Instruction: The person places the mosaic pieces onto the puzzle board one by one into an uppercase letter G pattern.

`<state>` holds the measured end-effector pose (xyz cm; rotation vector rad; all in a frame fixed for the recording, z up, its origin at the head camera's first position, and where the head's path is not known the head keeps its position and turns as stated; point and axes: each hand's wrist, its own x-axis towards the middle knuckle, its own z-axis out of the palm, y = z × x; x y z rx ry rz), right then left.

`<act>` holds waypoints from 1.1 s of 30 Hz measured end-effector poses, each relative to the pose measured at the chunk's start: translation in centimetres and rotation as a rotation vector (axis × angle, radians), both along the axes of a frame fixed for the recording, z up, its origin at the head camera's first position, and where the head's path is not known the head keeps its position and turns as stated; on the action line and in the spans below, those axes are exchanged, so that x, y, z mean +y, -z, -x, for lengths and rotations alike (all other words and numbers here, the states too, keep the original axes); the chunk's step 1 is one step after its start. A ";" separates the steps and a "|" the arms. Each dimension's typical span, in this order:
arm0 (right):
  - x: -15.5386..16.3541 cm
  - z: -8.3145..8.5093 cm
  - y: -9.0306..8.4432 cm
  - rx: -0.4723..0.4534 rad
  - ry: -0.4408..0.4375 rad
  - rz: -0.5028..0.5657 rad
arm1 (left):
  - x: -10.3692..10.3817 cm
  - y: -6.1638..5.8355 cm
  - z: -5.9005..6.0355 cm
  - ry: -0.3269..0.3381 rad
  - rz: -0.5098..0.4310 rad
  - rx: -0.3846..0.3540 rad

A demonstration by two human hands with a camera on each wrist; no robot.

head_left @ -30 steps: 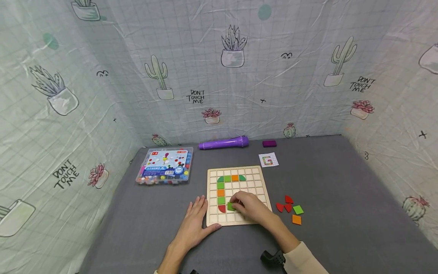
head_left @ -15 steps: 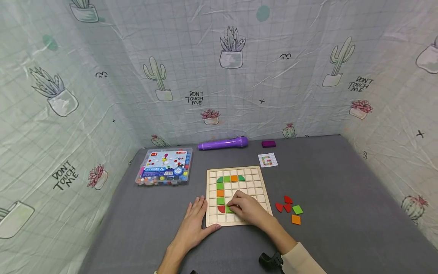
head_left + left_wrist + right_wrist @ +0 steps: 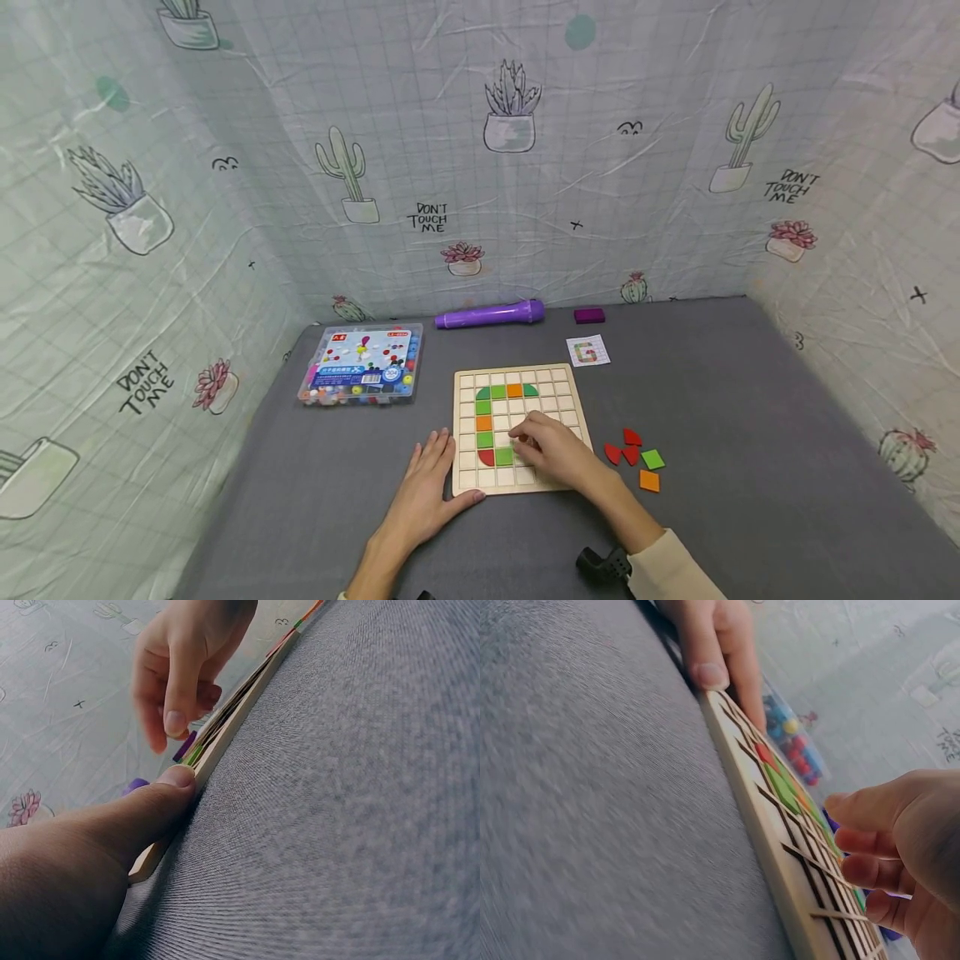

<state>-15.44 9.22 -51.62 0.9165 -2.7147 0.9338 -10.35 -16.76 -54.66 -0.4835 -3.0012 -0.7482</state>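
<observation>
Under right hand [image 3: 555, 454], green square tile [image 3: 504, 456] sits in bottom row of wooden grid board [image 3: 480, 482], just right of red quarter-round piece [image 3: 487, 457]. Right grip: fingers loosely curled above board, holding nothing. Left hand [image 3: 430, 487] flat on counter [image 3: 750, 433], fingers straight, thumb against board's near edge. Spare tiles [image 3: 634, 457] lie right of right hand. Risk, as judged: curled fingers brushing tile could tip it from cell; loose left brace lets board slide.

You see a pale wooden board [image 3: 517, 427] with a square grid, holding green, orange and red tiles [image 3: 485, 422]. Red, green and orange loose tiles [image 3: 636, 457] lie on the grey table [image 3: 720, 400]. Behind sit a purple pen [image 3: 491, 314] and a pale cloth [image 3: 525, 167] printed with cacti.
</observation>
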 end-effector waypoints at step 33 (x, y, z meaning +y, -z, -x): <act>10.8 -2.4 -0.1 -0.018 0.225 0.069 | 0.1 0.0 0.1 0.004 -0.021 0.000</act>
